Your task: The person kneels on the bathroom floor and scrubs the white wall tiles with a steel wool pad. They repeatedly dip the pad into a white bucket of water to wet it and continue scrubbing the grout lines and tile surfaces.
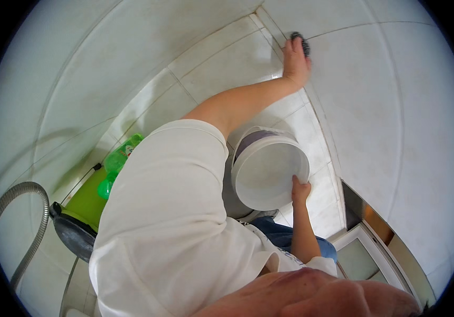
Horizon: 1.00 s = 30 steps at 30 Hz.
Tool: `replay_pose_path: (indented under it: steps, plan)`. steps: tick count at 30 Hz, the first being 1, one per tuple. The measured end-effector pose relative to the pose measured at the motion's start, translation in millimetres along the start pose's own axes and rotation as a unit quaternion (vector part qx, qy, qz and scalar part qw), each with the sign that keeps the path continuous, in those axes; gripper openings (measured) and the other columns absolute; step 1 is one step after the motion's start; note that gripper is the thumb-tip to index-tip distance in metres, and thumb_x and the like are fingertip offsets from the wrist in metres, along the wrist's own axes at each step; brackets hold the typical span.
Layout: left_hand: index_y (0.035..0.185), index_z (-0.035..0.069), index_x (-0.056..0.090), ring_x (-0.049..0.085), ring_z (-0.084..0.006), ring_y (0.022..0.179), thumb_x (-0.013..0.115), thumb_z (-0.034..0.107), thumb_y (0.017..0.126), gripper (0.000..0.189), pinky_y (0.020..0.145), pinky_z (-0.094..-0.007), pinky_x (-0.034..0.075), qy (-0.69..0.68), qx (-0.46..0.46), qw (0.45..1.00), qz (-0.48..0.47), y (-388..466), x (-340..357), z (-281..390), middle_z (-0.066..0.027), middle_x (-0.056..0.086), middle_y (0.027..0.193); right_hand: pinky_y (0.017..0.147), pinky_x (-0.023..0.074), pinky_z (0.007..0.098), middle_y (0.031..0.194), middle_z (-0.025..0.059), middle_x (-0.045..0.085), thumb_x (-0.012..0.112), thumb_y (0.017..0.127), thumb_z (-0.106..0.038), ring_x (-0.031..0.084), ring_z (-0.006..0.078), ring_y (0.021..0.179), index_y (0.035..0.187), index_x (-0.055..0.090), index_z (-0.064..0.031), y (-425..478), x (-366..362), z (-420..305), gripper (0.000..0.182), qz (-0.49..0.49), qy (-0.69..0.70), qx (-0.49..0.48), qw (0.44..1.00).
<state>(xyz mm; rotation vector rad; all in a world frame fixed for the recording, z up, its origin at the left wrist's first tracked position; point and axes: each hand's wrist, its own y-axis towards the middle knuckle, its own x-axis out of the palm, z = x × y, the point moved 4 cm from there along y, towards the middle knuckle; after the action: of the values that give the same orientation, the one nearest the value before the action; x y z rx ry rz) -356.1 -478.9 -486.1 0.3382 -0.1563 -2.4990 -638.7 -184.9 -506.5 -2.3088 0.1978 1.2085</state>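
Note:
My left hand [297,65] reaches far forward to the foot of a tiled wall, its fingers on a dark scouring pad [306,46]. The pad lies against the tiles near the corner; the hand is slightly blurred. Nearer my body, my right hand [301,192] grips the rim of a white plastic bucket [268,176], thumb on the inner side. The bucket is tilted with its mouth towards me, and its whitish inside shows. Something purple shows on its outer side, behind the rim. Whether liquid is inside, I cannot tell.
At left are a green plastic bottle [117,160], a lime-green container [88,196] with a black part [73,237], and a flexible metal hose [38,198]. Tiled walls [369,99] meet the light tiled floor [227,59]. A white-framed panel [359,257] stands at lower right.

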Motion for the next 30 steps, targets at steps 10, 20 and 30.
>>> replay_pose_path:
  steps: [10,20,30]
  plan:
    - [0.121,-0.001,0.038,0.044,-0.0396,0.106,0.058,0.000,0.070,0.054,0.092,-0.0425,0.039,0.065,-0.055,0.996,0.026,104.9,-15.0,-123.9,-0.0237,0.043,0.113,0.067,0.0489,0.0342,0.080,0.0169,0.067,0.064,0.077,-0.016,0.065,0.0261,0.074,0.089,0.064,0.0065,-0.6,2.3,-8.7,0.026,-0.025,0.058,0.022,0.998]
    - [0.125,-0.001,0.040,0.040,-0.0417,0.116,0.063,0.009,0.075,0.056,0.099,-0.0433,0.035,0.041,-0.067,0.987,-0.138,-0.5,4.0,-69.9,-0.0270,0.039,0.126,0.066,0.0486,0.0340,0.078,0.0167,0.066,0.064,0.077,-0.016,0.064,0.0249,0.071,0.089,0.064,0.0074,-7.0,-3.5,-27.0,0.027,-0.028,0.052,0.032,0.998]
    - [0.115,-0.002,0.042,0.047,-0.0399,0.104,0.059,0.006,0.074,0.046,0.089,-0.0421,0.042,0.102,-0.047,0.994,0.008,103.0,-10.8,-123.6,-0.0258,0.044,0.113,0.071,0.0486,0.0332,0.088,0.0157,0.066,0.068,0.074,-0.021,0.063,0.0245,0.079,0.096,0.062,0.0081,1.9,-1.6,-13.9,0.037,-0.058,0.054,0.044,0.996]
